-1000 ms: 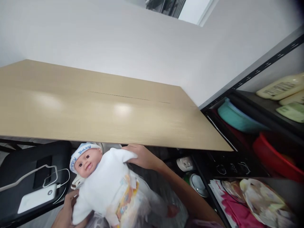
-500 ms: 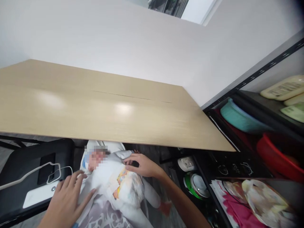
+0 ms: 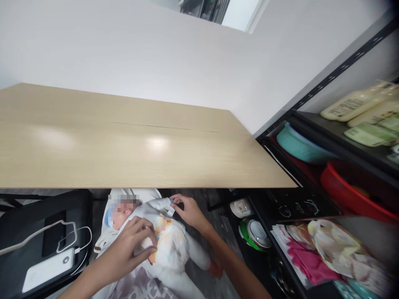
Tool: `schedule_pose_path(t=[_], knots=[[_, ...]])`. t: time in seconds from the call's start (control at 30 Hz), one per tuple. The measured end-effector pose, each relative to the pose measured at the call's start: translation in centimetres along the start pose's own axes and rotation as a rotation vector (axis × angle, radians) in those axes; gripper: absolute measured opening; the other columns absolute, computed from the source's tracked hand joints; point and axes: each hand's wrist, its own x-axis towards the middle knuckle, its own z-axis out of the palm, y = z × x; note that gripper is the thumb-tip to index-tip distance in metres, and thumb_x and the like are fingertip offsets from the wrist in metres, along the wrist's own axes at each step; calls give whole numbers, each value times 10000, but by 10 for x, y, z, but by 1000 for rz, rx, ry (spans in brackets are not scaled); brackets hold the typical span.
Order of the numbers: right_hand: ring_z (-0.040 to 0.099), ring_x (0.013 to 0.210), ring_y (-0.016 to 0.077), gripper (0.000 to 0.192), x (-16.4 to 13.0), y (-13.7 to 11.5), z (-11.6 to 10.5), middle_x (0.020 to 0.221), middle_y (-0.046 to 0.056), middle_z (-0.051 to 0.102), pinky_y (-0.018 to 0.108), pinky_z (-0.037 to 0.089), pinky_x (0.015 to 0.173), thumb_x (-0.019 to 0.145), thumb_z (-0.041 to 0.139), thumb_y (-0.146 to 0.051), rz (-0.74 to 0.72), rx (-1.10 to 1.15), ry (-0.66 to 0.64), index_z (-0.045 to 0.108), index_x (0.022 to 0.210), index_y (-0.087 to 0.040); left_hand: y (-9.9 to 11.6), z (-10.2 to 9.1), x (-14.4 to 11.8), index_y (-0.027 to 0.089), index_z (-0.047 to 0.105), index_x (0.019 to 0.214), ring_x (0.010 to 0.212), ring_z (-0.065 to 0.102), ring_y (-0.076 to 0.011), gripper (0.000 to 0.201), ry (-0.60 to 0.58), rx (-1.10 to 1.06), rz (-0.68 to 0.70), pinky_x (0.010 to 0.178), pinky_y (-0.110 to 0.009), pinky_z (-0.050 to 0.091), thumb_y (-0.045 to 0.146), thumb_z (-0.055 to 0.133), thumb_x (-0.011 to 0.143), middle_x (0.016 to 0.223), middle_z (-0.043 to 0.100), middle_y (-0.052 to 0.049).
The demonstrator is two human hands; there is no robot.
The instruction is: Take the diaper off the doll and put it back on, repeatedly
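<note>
A small person (image 3: 118, 218) in a light grey top, printed diaper (image 3: 173, 247) and white leggings lies on a white cloth below the table edge. My right hand (image 3: 185, 209) pinches the end of the grey sleeve (image 3: 156, 205), near a blue edge and a white tag. Over the person's midsection, beside the diaper's top, is my left hand (image 3: 137, 238). Its fingers are bent and the thumb and index tips come close together; whatever lies between them is hard to make out. Patterned grey fabric (image 3: 140, 284) shows beneath.
A wooden tabletop (image 3: 131, 162) spans the view above the hands. At left, a black padded seat (image 3: 18, 232) bears a white power bank (image 3: 48, 270) with a cable. At right, a black shelf holds a teal basin (image 3: 299, 145), a red basin (image 3: 352, 191) and folded cloths (image 3: 327, 253).
My left hand has moved right from beside the person onto the midsection, its fingers curling. My right hand has risen slightly to the sleeve end and pinches it. The view has shifted a little.
</note>
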Motion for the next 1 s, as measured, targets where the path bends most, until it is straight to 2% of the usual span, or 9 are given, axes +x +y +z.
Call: schedule_pose_path(t=[0.07,0.13,0.23,0.37,0.43,0.57,0.67,0.87,1.0], knots=[[758,1195,255,254,-5,-20,-4,1275,98,821,427,577,1110,1074,751,-353,-136,31,-87,803,1289,-229,4,-2,-1,283,727,1152,1295,609,-276,135,-22,-11,-10,1143,-430,507,292,595,1175,1355,687,-73],[709,1347,256,312,-10,-42,-3,1403,101,781,428,534,1211,1101,746,-399,-268,71,-252,786,1373,-250,8,-5,-5,283,697,1171,1282,608,-264,153,-73,-47,-40,1149,-422,501,315,550,1198,1338,682,-69],[703,1330,244,350,-15,-65,5,1392,99,761,394,536,1199,1114,752,-430,-390,29,-427,774,1415,-253,9,-11,-19,285,655,1217,1225,623,-240,226,-137,-113,-112,1122,-389,514,407,465,1234,1286,673,-64],[711,1203,248,256,-21,-71,7,1217,76,780,394,539,1146,1132,739,-422,-431,-123,-409,810,1274,-222,5,-15,-41,303,646,1256,1202,643,-223,246,-197,-151,-175,1103,-354,534,449,450,1240,1274,670,-54],[713,1200,246,241,-25,-70,2,1197,70,788,391,541,1136,1144,718,-413,-424,-127,-398,807,1249,-216,5,-13,-45,312,647,1282,1214,655,-219,214,-169,-145,-168,1106,-343,543,439,481,1234,1289,683,-50],[699,1290,243,241,-34,-71,-6,1306,68,788,403,538,1169,1153,702,-385,-384,-80,-369,787,1323,-238,5,-4,-33,355,620,1501,1371,640,-253,296,-15,-22,-41,1172,-373,541,382,570,1210,1471,683,-66],[685,1339,251,258,-38,-71,-4,1358,84,777,413,527,1197,1140,711,-334,-362,-64,-351,771,1371,-235,1,1,-19,407,616,1594,1369,653,-271,403,20,112,74,1152,-390,554,344,609,1196,1501,688,-60],[692,1266,267,258,-42,-69,9,1325,95,743,415,533,1164,1111,743,-328,-333,-154,-315,763,1353,-241,-8,2,-9,288,728,1280,1238,683,-260,148,22,117,125,1075,-389,555,324,616,1191,1372,725,-70],[723,1145,285,225,-37,-77,14,1203,77,782,396,537,1048,1056,796,-358,-221,-213,-282,784,1253,-250,-5,1,-7,247,683,1189,1195,667,-266,173,15,104,133,1028,-394,541,283,517,1216,1331,740,-88]])
